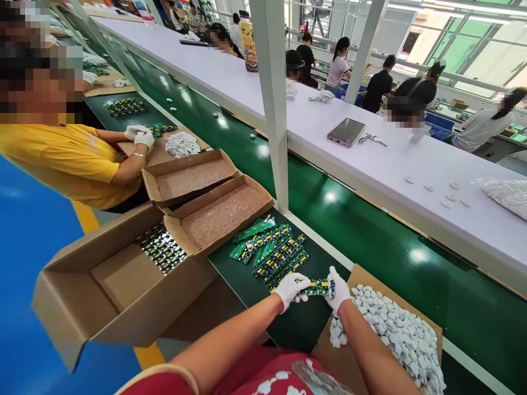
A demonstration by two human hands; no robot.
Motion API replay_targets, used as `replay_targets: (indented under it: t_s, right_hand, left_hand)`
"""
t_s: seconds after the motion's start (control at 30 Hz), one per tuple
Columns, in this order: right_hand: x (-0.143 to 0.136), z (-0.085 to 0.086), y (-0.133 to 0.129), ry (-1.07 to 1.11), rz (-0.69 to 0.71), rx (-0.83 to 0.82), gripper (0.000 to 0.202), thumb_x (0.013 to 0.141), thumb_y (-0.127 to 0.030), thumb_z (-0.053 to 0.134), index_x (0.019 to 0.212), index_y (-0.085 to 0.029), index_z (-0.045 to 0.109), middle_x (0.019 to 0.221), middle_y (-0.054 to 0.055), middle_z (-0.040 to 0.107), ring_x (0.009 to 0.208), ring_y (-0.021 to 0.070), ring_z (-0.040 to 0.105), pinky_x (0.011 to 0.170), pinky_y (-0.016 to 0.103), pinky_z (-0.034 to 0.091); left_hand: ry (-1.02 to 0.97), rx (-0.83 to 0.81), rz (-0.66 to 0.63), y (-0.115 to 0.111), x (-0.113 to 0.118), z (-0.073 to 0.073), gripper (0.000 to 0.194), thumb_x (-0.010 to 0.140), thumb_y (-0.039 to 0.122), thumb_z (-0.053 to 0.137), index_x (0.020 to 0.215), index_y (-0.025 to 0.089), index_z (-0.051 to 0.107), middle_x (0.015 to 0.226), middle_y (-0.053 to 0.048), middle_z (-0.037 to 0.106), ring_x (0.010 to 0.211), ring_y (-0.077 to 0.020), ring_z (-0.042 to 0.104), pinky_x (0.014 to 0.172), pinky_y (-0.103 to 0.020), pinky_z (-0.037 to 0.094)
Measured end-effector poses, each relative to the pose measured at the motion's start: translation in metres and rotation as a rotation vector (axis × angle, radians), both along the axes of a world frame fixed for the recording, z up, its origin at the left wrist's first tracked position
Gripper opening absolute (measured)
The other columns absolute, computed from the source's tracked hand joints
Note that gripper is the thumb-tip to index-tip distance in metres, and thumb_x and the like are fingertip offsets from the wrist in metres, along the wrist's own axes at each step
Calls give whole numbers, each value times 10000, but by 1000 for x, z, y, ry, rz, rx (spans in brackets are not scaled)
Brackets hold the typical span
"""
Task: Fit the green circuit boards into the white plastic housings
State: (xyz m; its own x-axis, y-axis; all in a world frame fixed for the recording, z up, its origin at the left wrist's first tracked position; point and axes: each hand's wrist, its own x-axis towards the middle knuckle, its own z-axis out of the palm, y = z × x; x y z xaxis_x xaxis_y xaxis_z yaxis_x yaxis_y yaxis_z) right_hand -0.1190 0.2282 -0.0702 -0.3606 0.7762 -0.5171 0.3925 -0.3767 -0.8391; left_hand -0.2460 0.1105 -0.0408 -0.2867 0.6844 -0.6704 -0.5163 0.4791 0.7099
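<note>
Between my two gloved hands is a green circuit board [317,287] with yellow and dark parts on it. My left hand [291,289], in a white glove, grips the board's left end. At the other end, my right hand [336,289], gloved too, has its fingers closed on the board. Just beyond my left hand lies a pile of similar circuit boards [280,253] on the dark green bench mat [230,269]. Beside my right forearm, a heap of small white pieces [391,323] covers a sheet of cardboard [362,274].
To the left stand a big cardboard box [119,285] with boards in it and two shallow cardboard trays [222,211]. A co-worker in a yellow shirt [66,164] handles boards farther left. A white post [269,104] rises ahead by a raised shelf holding a phone [346,132].
</note>
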Motion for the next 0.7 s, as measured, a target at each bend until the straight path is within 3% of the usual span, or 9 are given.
replay_targets:
  t_s: [0.13, 0.3, 0.57, 0.7]
  right_hand:
    - [-5, 12, 9, -62, 82, 30, 262, 894, -340, 521, 1067, -148, 566, 1004, 46, 611, 811, 149, 613, 695, 324, 529]
    - [-8, 31, 5, -80, 216, 126, 210, 889, -321, 532, 1012, -163, 594, 1036, 49, 612, 879, 157, 601, 768, 348, 511]
    - [-15, 28, -20, -142, 267, 72, 295, 907, -401, 482, 880, -125, 583, 697, -28, 579, 517, 68, 532, 489, 212, 461]
    - [-4, 33, -15, -120, 280, 154, 290, 895, -405, 498, 881, -133, 596, 761, -8, 612, 617, 100, 580, 583, 258, 491]
  left_hand:
    - [15, 45, 30, 1, -3, 0, 390, 721, 489, 621, 910, 168, 506, 667, 15, 585, 456, -92, 592, 352, -155, 303]
    - [129, 79, 59, 2, -7, 6, 427, 629, 404, 723, 894, 163, 490, 644, 29, 596, 418, -100, 586, 327, -159, 301]
    - [41, 148, -8, 3, 7, 13, 413, 675, 513, 630, 849, 160, 503, 565, 29, 574, 399, -102, 559, 330, -168, 306]
    - [36, 147, -12, 3, 10, 10, 415, 696, 544, 589, 853, 173, 490, 600, 31, 567, 416, -88, 551, 344, -162, 297]
